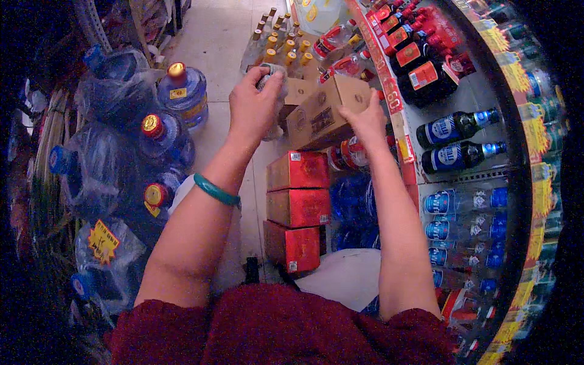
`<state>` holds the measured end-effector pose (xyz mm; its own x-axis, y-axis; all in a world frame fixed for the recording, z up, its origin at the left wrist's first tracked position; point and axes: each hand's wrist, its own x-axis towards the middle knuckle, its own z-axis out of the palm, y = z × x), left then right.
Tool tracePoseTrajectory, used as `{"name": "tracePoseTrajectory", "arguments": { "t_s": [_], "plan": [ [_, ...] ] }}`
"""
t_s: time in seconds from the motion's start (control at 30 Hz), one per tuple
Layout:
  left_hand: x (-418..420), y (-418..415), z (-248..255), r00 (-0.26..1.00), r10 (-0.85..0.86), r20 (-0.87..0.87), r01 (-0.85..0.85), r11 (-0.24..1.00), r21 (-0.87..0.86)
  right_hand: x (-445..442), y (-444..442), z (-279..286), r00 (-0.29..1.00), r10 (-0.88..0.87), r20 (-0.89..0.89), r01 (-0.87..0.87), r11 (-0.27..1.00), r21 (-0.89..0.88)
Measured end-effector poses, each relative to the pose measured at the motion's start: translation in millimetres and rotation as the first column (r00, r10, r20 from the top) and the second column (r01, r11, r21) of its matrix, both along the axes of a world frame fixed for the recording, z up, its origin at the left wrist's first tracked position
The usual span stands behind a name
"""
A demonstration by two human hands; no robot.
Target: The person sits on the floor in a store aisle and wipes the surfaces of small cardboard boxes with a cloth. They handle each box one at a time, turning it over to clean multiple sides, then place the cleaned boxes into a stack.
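A crumpled greyish cloth (280, 78) is bunched in my left hand (253, 102), held beside the cardboard boxes. My right hand (367, 119) grips the right end of a brown cardboard box (317, 109), thumb on its near face and fingers around the far edge. This box sits tilted, with dark printing on its side. Partly hidden behind it is another cardboard box (299, 89). Nearer to me, several red cartons (299, 207) form a row on the floor.
Large plastic jugs with red and gold caps (182, 100) line the left side. Clear bottles with yellow caps (288, 45) stand ahead. On the right, a shelf holds dark red-labelled bottles (408, 54), green beer bottles (449, 130) and water bottles (440, 230). Tiled floor (214, 50) runs between.
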<state>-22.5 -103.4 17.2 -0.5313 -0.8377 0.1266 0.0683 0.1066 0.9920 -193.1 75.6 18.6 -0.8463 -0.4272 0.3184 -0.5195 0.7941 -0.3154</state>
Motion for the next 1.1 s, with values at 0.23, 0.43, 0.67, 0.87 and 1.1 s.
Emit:
{"name": "tracePoseTrajectory", "arguments": {
  "t_s": [0.23, 0.43, 0.67, 0.87, 1.1],
  "plan": [
    [0, -6, -15, 1.0, -0.001, 0.017, 0.001, 1.0, -0.019, 56, 24, 96, 0.967, 0.237, 0.094, -0.219, 0.961, -0.171],
    [6, -3, -16, 0.998, -0.025, 0.061, 0.027, 0.999, -0.025, 104, 51, 114, 0.937, 0.275, 0.217, -0.227, 0.949, -0.22],
    [7, -11, -31, 0.985, -0.124, 0.121, 0.131, 0.99, -0.051, 150, 80, 86, 0.976, 0.185, 0.115, -0.193, 0.98, 0.058],
    [4, -3, -34, 0.97, -0.223, 0.094, 0.225, 0.974, -0.009, 179, 102, 76, 0.978, 0.174, 0.118, -0.188, 0.974, 0.124],
    [20, 6, -29, 0.939, -0.344, 0.019, 0.344, 0.939, 0.021, 197, 113, 61, 0.984, 0.167, 0.058, -0.172, 0.981, 0.089]
  ]
}}
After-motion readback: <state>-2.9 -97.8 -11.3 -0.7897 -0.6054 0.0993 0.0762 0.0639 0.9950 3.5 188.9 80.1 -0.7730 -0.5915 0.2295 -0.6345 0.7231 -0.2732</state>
